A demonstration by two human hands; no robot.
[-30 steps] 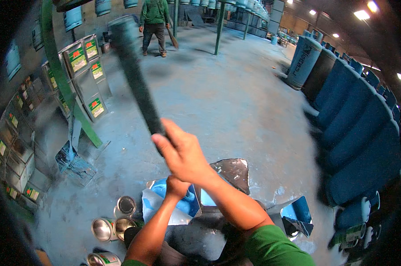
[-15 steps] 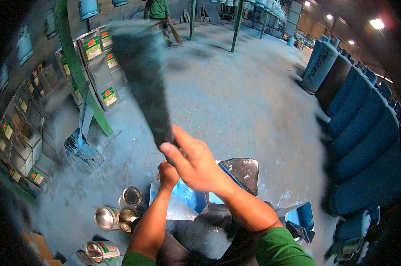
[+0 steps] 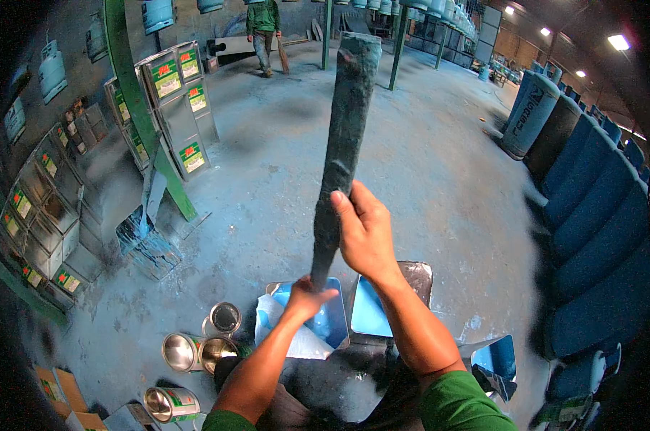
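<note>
A long dark grey stick (image 3: 346, 136), rough-surfaced, wide at its far end and narrower toward me, rises nearly upright before me. My left hand (image 3: 310, 299) is closed around its narrow lower end, thumb pointing right. Higher up, my right hand (image 3: 366, 226) grips the shaft from the right side, thumb in front. Below my left hand stands an open square container (image 3: 336, 305) with blue inside and a whitish sheet (image 3: 307, 345) at its near side. Under my right forearm is a second container with blue inside (image 3: 369, 310); a dark, stained piece (image 3: 416, 279) lies beside it.
Several round tins (image 3: 181, 352) sit at lower left, near a cardboard box (image 3: 70, 391). Stacked square cans (image 3: 170, 108) stand behind a green post (image 3: 142, 108). Large blue cylinders (image 3: 533, 115) line the right. A person in green (image 3: 264, 29) stands far back with a broom (image 3: 282, 57).
The stick has swung from the left to nearly upright, and my right hand has moved right and up with it. The view has shifted, uncovering more of both blue-filled containers.
</note>
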